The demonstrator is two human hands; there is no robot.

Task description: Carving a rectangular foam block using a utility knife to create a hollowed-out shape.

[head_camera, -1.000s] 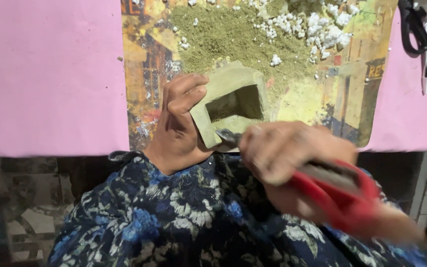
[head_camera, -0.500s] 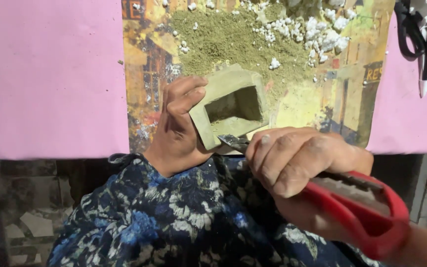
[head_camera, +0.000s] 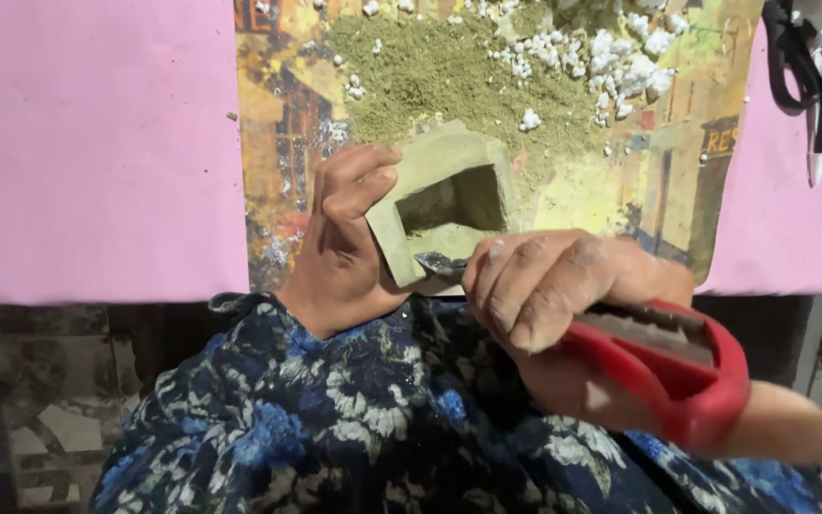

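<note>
My left hand (head_camera: 340,247) grips a small hollow block of greenish-grey clay (head_camera: 449,195), a square box shape with an open cavity, held at the table's near edge. My right hand (head_camera: 554,286) is closed around a tool with red handles (head_camera: 677,366); its dark metal tip (head_camera: 438,264) touches the block's lower front rim. The handles stick out to the right past my wrist.
A pink cloth (head_camera: 88,143) covers the table. On it lies a printed mat (head_camera: 278,124) with a heap of greenish powder (head_camera: 430,71) and white crumbs (head_camera: 620,52). Black-handled scissors (head_camera: 796,57) lie at the far right. My lap wears blue floral fabric (head_camera: 354,419).
My right hand with the red-handled tool has shifted right and slightly up along the block's front rim. The left hand still holds the block in the same spot.
</note>
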